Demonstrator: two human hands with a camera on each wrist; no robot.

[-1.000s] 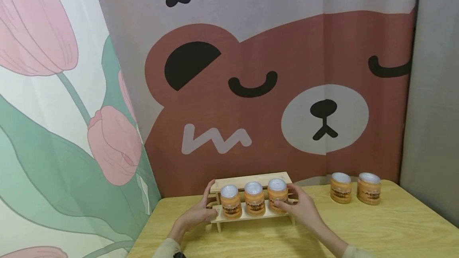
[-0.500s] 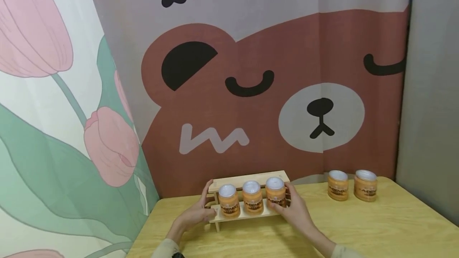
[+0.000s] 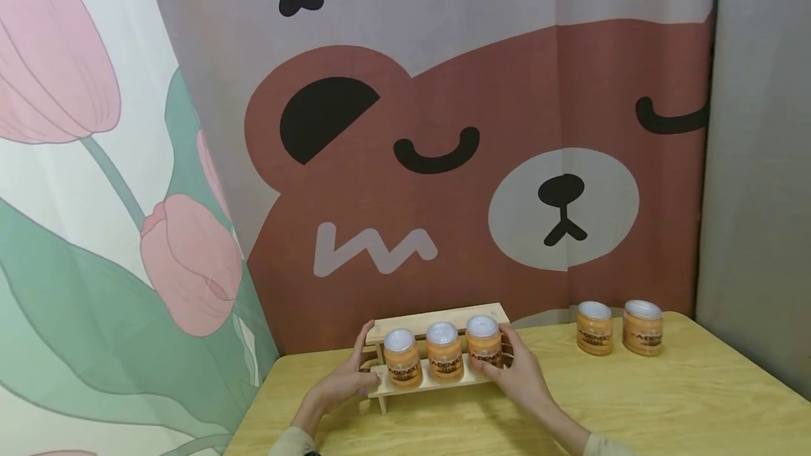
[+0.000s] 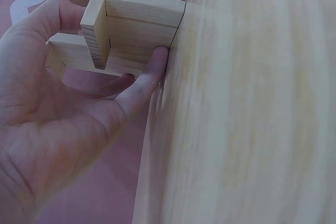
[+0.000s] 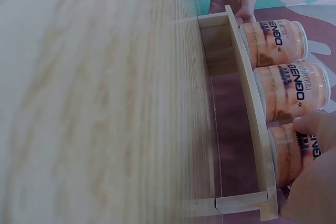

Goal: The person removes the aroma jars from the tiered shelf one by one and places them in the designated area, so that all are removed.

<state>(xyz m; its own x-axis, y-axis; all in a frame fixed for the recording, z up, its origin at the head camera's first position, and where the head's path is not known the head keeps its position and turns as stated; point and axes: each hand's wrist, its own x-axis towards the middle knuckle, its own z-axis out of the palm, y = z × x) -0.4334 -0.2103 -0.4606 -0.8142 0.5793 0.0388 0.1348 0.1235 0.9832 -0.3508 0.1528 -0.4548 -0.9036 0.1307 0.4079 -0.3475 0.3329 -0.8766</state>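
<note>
A two-step wooden stand (image 3: pixel 437 318) sits on the table, with three orange jars with pale lids lined up on its lower step. Left to right they are the left jar (image 3: pixel 403 364), the middle jar (image 3: pixel 445 357) and the right jar (image 3: pixel 483 347). My left hand (image 3: pixel 342 380) grips the stand's left end, its thumb at the lower step; in the left wrist view fingers touch the wooden end piece (image 4: pixel 142 22). With thumb in front and fingers at its right side, my right hand (image 3: pixel 522 375) holds the right jar. That hand hides the stand's lower right end.
Two more orange jars, a nearer-left one (image 3: pixel 594 333) and a far-right one (image 3: pixel 643 333), stand on the wooden table (image 3: pixel 684 400) at right. A bear-print curtain (image 3: pixel 380 195) hangs right behind the stand; a tulip-print curtain (image 3: pixel 190 266) borders the left.
My right hand has shifted slightly left, closer about the right jar, and its thumb sits lower on it. The left hand keeps its grip. The head view has turned slightly.
</note>
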